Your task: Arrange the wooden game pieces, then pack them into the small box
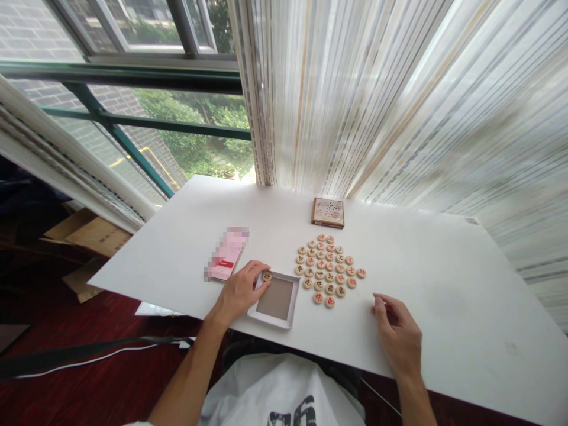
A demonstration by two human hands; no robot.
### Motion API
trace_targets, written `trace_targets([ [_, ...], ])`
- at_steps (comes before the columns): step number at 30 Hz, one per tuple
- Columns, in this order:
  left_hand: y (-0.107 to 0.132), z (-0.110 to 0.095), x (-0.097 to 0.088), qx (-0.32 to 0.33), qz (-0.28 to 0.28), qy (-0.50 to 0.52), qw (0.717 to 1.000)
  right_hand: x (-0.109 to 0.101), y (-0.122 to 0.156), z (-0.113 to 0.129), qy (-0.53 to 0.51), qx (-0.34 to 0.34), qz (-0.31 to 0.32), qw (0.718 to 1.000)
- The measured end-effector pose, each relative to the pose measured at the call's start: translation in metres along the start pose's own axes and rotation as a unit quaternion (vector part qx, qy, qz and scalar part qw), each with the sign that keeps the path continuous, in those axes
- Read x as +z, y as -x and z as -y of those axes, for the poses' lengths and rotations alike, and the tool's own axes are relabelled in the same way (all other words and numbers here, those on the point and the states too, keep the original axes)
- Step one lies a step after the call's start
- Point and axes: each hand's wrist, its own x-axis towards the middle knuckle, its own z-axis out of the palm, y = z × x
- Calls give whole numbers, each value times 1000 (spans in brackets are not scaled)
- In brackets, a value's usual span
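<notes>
My left hand pinches a round wooden Chinese chess piece with a black character between thumb and fingers. It holds the piece at the upper left corner of a shallow open box with pale walls and a grey-brown bottom. To the right of the box, many round chess pieces with red or black characters lie face up in short slanting rows. My right hand rests on the table to the right of the pieces, fingers curled in and thumb against the index finger, with nothing visible in it.
A patterned box lid lies behind the pieces on the white table. A pink, partly pixelated flat item lies left of my left hand. Striped curtains hang at the table's back edge, beside a window. Cardboard stands on the left.
</notes>
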Motion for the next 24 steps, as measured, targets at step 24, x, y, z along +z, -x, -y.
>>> trace_targets([
  [24, -5, -9, -1, -5, -2, -17, 1000, 0, -1, 0, 1, 0, 4, 1000],
])
